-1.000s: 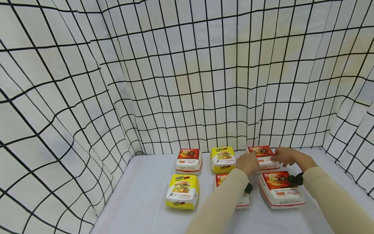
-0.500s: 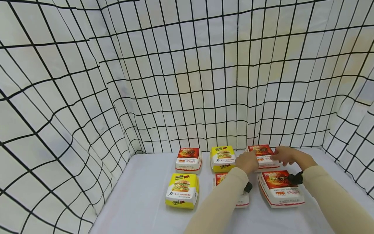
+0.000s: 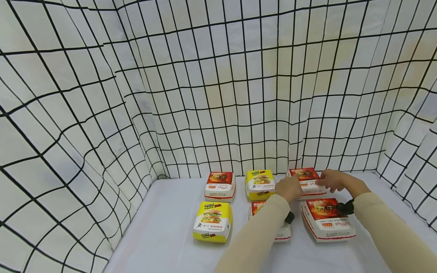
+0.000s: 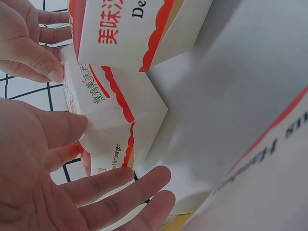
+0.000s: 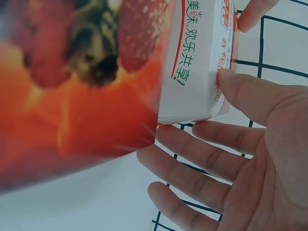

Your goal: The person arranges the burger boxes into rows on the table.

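Observation:
At the back right of the table, a red-and-white hamburger box (image 3: 307, 178) sits between the two hands. My left hand (image 3: 288, 188) is at its left side and my right hand (image 3: 332, 180) at its right. In the left wrist view, the left thumb (image 4: 67, 126) touches the box's edge while the other fingers spread loosely along its side. The right wrist view shows the right thumb (image 5: 240, 91) on the box's edge, with fairly straight fingers beside its corner. A larger red-and-white hamburger box (image 3: 327, 222) stands nearer, below the right wrist.
To the left are a yellow hamburger box (image 3: 260, 184), a red-and-white box (image 3: 220, 186) and a nearer yellow box (image 3: 212, 222). The left forearm partly covers another red-and-white box (image 3: 257, 207). White cloth with black grid lines (image 3: 218, 113) walls the table (image 3: 164, 227) behind and at both sides.

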Demonstrator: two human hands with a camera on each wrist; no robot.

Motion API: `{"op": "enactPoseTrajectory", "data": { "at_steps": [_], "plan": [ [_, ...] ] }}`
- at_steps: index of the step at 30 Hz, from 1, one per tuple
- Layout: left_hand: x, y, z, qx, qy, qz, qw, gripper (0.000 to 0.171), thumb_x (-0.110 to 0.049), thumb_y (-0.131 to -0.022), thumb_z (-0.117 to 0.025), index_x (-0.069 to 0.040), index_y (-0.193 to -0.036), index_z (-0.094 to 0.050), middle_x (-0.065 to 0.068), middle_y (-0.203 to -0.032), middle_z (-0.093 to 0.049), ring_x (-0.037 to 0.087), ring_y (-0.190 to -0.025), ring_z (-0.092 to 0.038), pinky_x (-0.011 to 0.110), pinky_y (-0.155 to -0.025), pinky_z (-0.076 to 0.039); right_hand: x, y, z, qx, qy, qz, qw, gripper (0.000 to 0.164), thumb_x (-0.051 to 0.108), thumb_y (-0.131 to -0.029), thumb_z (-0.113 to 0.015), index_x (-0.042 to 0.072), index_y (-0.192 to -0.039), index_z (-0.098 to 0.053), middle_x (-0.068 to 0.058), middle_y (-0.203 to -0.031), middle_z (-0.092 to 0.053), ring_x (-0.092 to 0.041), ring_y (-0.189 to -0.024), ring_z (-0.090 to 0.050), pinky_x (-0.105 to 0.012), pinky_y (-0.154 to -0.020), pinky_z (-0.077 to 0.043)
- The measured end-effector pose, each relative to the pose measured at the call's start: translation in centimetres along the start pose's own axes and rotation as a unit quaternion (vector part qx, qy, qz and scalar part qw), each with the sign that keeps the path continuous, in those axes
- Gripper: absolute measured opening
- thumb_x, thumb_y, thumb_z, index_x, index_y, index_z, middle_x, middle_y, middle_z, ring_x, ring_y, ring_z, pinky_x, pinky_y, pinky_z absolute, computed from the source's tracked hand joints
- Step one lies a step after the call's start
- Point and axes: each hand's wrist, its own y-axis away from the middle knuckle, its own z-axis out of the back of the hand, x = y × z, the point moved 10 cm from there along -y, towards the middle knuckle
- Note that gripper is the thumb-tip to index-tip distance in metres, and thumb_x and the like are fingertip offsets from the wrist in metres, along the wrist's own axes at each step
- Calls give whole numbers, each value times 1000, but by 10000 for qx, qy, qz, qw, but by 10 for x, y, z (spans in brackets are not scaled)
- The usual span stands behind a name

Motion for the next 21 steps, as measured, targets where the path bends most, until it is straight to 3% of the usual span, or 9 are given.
{"op": "enactPoseTrajectory", "data": {
  "at_steps": [8, 13, 21],
  "plan": [
    [-2, 4, 3, 19, -160, -43, 9999, 58, -40, -86, -67, -41, -139, -45, -4, -114, -68, 15, -85, -60, 33, -73, -49, 3, 4, 2, -52, -8, 13, 10000, 50, 30, -96, -56, -12, -121, -47, -31, -107, -59, -37, -90, -64, -57, -83, -51],
    [-4, 6, 5, 21, -251, -112, 9996, 61, -40, -85, -67, -40, -141, -44, -5, -119, -66, 15, -92, -60, 33, -76, -49, 5, 9, 7, -208, 141, 91, 9996, 51, 33, -95, -57, -11, -121, -48, -29, -108, -59, -35, -88, -64, -55, -81, -52],
    [-5, 11, 9, 175, -224, -166, 9995, 42, -39, -85, -69, -33, -125, -58, -7, -109, -66, 16, -82, -55, 34, -73, -46, 20, 27, 20, -826, 255, 722, 9936, 46, 32, -97, -52, -8, -120, -51, -27, -110, -60, -24, -82, -63, -42, -69, -52]
  ]
}}
